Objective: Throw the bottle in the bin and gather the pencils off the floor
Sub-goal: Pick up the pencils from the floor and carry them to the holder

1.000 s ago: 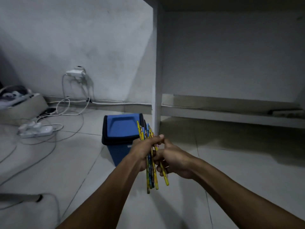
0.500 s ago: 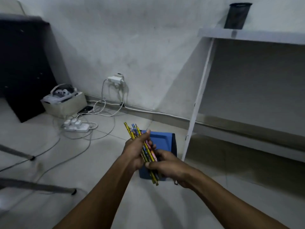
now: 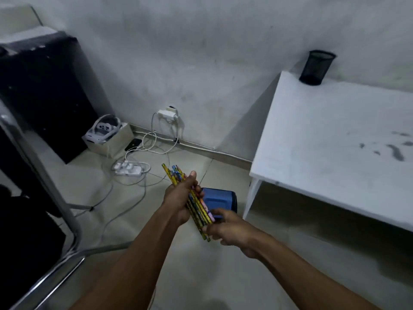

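Pencils (image 3: 190, 199) higher — bin (image 3: 220, 201) behind

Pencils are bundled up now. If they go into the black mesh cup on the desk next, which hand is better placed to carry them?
Probably the right hand: it is on the desk side, nearer the mesh cup. But the left hand wraps the pencils mid-length; the right only pinches their lower ends.

Open floor (image 3: 196, 276) lies beneath both forearms. Blue bin (image 3: 220, 201) and the white worktop (image 3: 330, 153) close the right side; cables (image 3: 131, 182) and a chrome chair frame (image 3: 55, 206) crowd the left. A mesh cup (image 3: 316, 68) occupies the worktop's far corner.
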